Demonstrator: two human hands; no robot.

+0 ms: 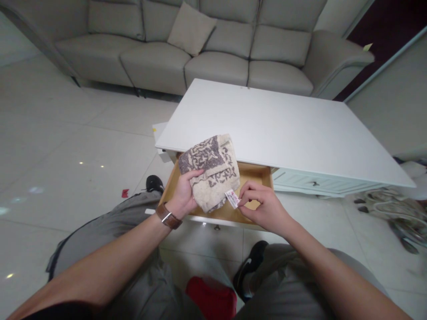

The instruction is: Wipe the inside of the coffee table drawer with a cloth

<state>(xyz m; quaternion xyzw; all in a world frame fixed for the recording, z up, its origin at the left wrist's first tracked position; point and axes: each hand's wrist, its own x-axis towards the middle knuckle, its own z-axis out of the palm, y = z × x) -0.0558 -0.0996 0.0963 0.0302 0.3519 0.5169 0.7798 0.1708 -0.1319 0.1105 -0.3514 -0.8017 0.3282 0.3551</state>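
Observation:
A folded beige towel with a dark brown pattern is held up over an open wooden drawer of a white coffee table. My left hand, with a brown watch strap at the wrist, grips the towel's left edge. My right hand pinches the small white label at the towel's lower right corner. The drawer's inside looks bare where it shows.
A grey sofa with a cushion stands behind the table. A second, shut drawer is to the right. Slippers and items lie on the tiled floor at right. My knees, black shoes and a red object are below.

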